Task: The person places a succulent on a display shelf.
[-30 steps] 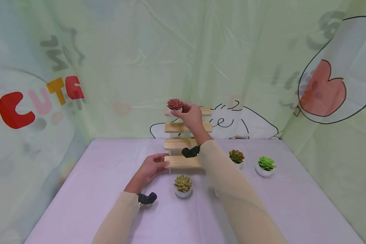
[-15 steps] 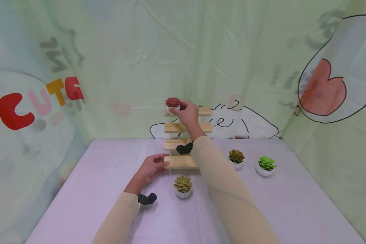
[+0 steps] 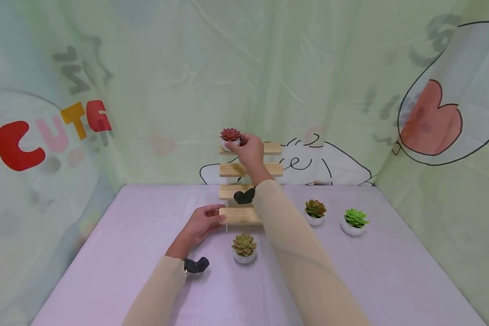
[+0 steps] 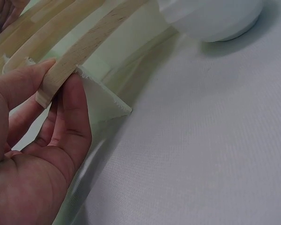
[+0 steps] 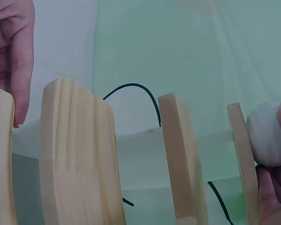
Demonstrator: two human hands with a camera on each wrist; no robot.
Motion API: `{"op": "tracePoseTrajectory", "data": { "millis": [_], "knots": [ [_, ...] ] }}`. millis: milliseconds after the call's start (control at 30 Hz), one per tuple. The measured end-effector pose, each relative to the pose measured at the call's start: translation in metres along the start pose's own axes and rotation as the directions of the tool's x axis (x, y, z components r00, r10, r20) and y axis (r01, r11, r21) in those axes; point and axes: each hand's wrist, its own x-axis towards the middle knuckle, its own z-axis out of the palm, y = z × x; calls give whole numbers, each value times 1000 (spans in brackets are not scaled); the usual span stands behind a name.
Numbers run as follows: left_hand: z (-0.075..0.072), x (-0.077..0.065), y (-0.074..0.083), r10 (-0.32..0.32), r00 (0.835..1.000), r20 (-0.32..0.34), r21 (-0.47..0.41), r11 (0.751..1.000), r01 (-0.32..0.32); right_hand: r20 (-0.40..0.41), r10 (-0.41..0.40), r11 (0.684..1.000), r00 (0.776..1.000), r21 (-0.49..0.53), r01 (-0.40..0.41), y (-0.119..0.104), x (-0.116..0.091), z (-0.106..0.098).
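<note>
A tiered stand with wooden slats [image 3: 250, 170] and pale side panels stands in the middle of the table. My left hand [image 3: 203, 224] pinches the left end of its lowest slat [image 4: 91, 40], thumb on top and fingers beneath in the left wrist view. At the left end of the top slat [image 3: 272, 148], my right hand [image 3: 250, 151] grips a red potted succulent [image 3: 230, 134] by its white pot. Seen from the right wrist, that pot [image 5: 267, 133] sits right against the top slat's surface, between thumb and fingers. My right forearm hides the right side of the lower slats.
In front of the stand is an olive-green succulent [image 3: 244, 246] in a white pot. To the right stand a brownish-green succulent [image 3: 315, 209] and a bright green one [image 3: 355, 220]. A printed curtain [image 3: 167, 90] closes off the table [image 3: 102, 271] at the back and sides.
My right hand has shifted slightly left and up with the red succulent, bringing its pot to the top slat's left end. The left hand has stayed on the lowest slat.
</note>
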Motion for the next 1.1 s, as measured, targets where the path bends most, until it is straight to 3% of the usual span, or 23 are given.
{"op": "tracePoseTrajectory", "data": {
  "millis": [267,567,933,1100],
  "knots": [
    [1,2,0,13,1000,6,-6,1000,-13,35,23,998,999,51,-25,4,-2,-5],
    [1,3,1,22,1000,5,17,1000,-22,53,-17,997,998,78,12,16,-12,-17],
    [1,2,1,18,1000,-1,-3,1000,-18,55,-83,986,995,147,74,29,-38,-42],
    [0,3,1,17,1000,-6,-1,1000,-17,80,-64,978,995,204,47,36,-50,-53]
  ]
}}
